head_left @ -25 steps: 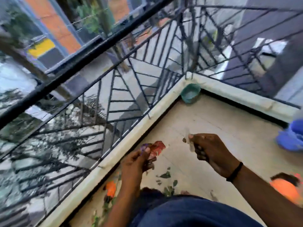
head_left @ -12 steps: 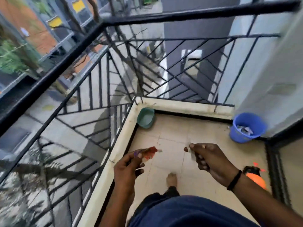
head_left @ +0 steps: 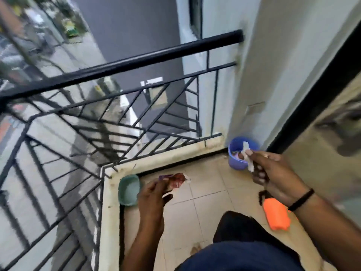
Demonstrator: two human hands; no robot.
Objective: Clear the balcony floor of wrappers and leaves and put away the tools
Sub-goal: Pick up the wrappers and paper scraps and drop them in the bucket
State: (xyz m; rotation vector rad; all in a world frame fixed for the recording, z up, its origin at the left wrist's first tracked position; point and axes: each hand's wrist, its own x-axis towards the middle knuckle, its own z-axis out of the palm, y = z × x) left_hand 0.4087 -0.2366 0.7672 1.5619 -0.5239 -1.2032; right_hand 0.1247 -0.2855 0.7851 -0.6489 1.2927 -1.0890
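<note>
My left hand (head_left: 154, 194) pinches a crumpled red and purple wrapper (head_left: 176, 179) above the beige tiled floor (head_left: 207, 192), beside a teal bowl. My right hand (head_left: 273, 173) holds a thin pale wrapper (head_left: 247, 156) just over the rim of the blue bucket (head_left: 237, 163) in the far right corner. The bucket has scraps of paper inside. An orange spray bottle (head_left: 276, 217) stands on the floor under my right wrist.
A teal bowl (head_left: 129, 189) sits in the left corner against the white kerb (head_left: 109, 212). Black metal railing (head_left: 125, 114) closes the left and far sides. A white wall (head_left: 273, 75) and dark door frame (head_left: 312, 94) stand at right.
The view has swung right and I have moved closer to the far corner. My right hand with its pale wrapper has travelled to the blue bucket. The left hand still holds the red wrapper.
</note>
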